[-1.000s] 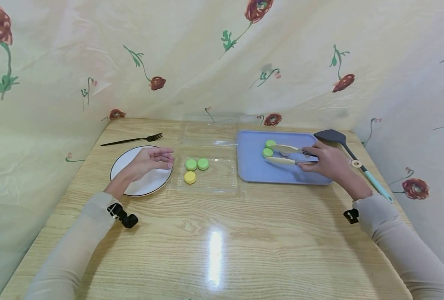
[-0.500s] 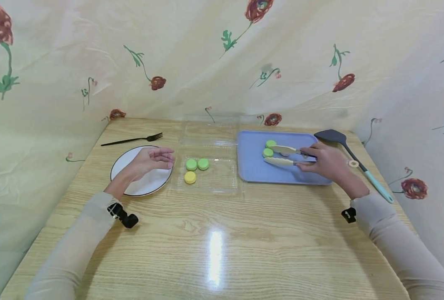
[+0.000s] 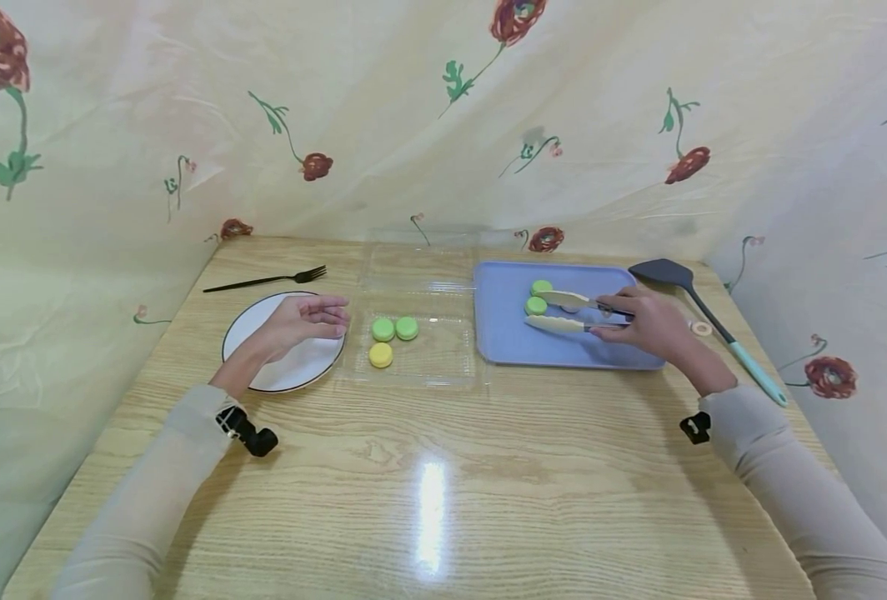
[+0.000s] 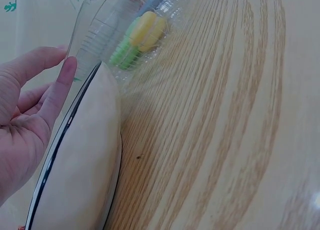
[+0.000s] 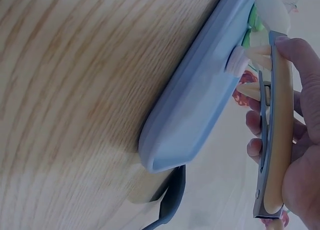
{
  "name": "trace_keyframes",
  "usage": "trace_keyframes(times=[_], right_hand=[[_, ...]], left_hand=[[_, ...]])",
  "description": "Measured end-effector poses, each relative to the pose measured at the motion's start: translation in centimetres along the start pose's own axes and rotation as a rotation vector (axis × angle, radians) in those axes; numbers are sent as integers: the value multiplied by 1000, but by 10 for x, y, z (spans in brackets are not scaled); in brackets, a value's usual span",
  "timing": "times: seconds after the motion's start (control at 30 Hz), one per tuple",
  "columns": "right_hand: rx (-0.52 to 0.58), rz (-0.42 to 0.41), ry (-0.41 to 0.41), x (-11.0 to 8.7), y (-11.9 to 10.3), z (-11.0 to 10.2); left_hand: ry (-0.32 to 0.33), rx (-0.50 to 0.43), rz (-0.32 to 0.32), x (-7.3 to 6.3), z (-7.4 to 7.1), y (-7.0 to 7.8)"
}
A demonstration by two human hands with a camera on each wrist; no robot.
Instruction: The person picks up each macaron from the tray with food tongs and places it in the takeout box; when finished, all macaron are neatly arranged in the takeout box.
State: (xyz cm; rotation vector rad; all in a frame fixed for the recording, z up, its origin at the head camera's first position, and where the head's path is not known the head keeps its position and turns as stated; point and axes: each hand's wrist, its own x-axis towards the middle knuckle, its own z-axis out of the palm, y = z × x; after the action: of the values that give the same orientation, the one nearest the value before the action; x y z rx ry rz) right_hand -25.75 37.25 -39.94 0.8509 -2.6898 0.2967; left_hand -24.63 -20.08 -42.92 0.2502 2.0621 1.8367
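Cream cloth (image 3: 383, 117) printed with red flowers and green stems hangs behind and on both sides of a pale wood-grained table (image 3: 338, 500), which catches a bright streak of light near its front. Over a light-blue rectangular tray (image 3: 503, 343), the right hand (image 3: 648, 321) grips cream-tipped metal tongs (image 5: 281, 140), thumb on one side and fingers on the other; the tongs' arms stand apart. One pale pink round macaron (image 5: 237, 62) lies on the tray, beyond the fingertips and near the tongs — whether they touch it, I cannot tell. Two green round macarons (image 3: 536, 306) lie close by, near the tongs' tips. Above a white dark-rimmed plate (image 3: 303, 362), the left hand (image 3: 293, 327) has thumb and fingers loosely parted, fingertips at the left edge of a clear plastic container (image 3: 443, 354) — contact is unclear. Inside sit two more green macarons (image 3: 407, 328) and a yellow round macaron (image 3: 380, 356). Behind the plate lies a black fork (image 3: 297, 277); right of the tray, a dark-headed spatula (image 3: 663, 272) with a turquoise handle.
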Motion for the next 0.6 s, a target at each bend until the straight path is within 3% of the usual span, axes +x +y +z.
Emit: trace_keyframes(times=[0.23,0.6], right_hand=[[61,75,-94,0,0,-3],[147,148,-136,-1,7,0]], left_hand=[[-4,-5,-3,0,0,1],[-4,-1,-7,0,0,2]])
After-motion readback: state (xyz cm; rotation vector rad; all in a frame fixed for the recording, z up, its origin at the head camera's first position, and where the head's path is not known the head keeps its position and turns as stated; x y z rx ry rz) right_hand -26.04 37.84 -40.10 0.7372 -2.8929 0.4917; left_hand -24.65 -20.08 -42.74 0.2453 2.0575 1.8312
